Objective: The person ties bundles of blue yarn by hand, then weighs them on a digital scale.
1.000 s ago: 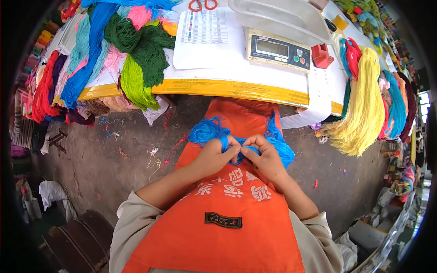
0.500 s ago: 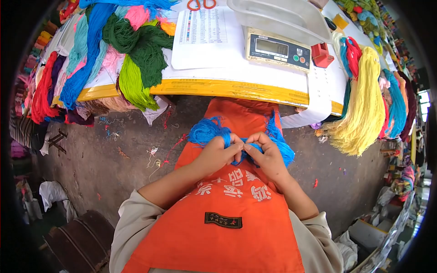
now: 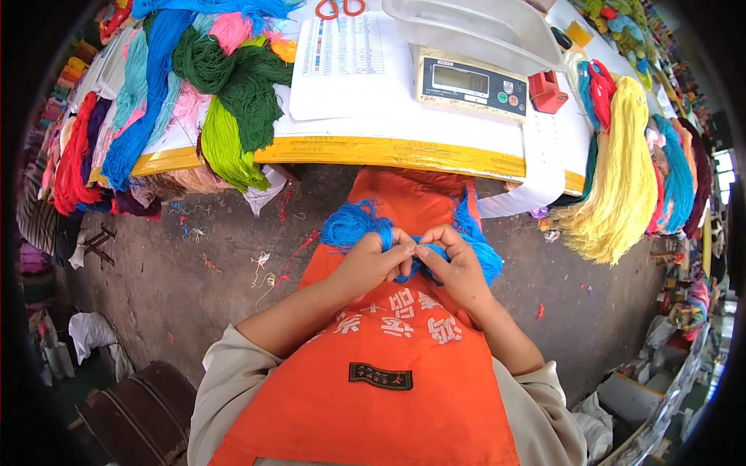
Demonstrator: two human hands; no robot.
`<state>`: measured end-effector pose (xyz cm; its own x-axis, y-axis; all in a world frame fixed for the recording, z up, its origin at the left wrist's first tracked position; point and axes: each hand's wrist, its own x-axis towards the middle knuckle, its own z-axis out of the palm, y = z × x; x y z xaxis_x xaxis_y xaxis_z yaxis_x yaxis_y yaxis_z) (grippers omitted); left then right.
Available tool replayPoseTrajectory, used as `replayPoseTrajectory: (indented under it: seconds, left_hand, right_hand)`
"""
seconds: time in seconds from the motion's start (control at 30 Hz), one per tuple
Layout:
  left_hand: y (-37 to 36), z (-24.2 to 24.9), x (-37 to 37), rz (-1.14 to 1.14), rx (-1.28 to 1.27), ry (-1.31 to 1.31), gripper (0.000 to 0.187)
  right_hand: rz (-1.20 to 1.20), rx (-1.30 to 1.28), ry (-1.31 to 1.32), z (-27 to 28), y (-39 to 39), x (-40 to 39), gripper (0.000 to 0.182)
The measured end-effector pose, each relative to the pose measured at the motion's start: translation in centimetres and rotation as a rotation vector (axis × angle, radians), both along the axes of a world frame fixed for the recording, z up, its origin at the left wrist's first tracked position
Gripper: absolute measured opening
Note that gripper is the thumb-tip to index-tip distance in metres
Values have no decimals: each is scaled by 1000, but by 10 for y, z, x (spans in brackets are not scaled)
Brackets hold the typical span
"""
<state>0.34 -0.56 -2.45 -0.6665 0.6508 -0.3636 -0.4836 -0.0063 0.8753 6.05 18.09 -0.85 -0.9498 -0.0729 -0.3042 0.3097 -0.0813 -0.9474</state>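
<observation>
The fingers (image 3: 401,252) of the left hand (image 3: 377,262) are curling around the blue yarn (image 3: 353,224) and pinching it, and those of the right hand (image 3: 454,268) are gripping it too, thumb and forefinger pressing together. The two sets of fingertips are meeting closely; whether they are touching, I cannot tell. The yarn is running between the fingers, one bunch spreading out left of them and another hanging to their right, both lying against the orange apron (image 3: 357,423). White lettering (image 3: 396,314) is showing on the apron just below the fingers. Ahead of the fingers, the table (image 3: 350,150) is presenting its yellow-taped edge. Beyond that edge, a printed sheet (image 3: 338,97) is lying slightly left of the fingers, and a digital scale (image 3: 435,97) is standing slightly right, with a red block (image 3: 547,93) sitting beside it. Lime-green yarn (image 3: 225,147) is drooping over the edge, forward and left of the fingers; pale yellow yarn (image 3: 618,171) is hanging forward and well right.
</observation>
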Motion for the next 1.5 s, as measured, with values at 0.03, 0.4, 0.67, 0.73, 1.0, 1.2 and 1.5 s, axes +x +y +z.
replayPoseTrajectory:
  seconds: [0.03,0.4,0.67,0.73,1.0,1.2,1.5]
  left_hand:
    - [0,-3,0,-4,3,20,20]
    - [-7,-18,4,-17,-30,-33,18]
    - [-8,-27,8,-19,-74,-47,17]
    - [-7,-31,10,-15,-73,-63,18]
    - [-5,-39,19,22,-115,-76,22]
    - [-6,-31,16,18,-81,-65,18]
    - [-2,57,-22,86,150,51,12]
  right_hand:
    - [0,-2,-7,0,0,0,13]
    - [15,44,-38,-13,-5,2,15]
    - [11,26,-98,-22,-6,4,16]
    - [12,36,-109,-23,-7,2,16]
    - [18,32,-105,-50,-9,6,17]
    - [-5,105,-47,-32,-13,5,13]
    - [-41,-106,270,37,6,-10,17]
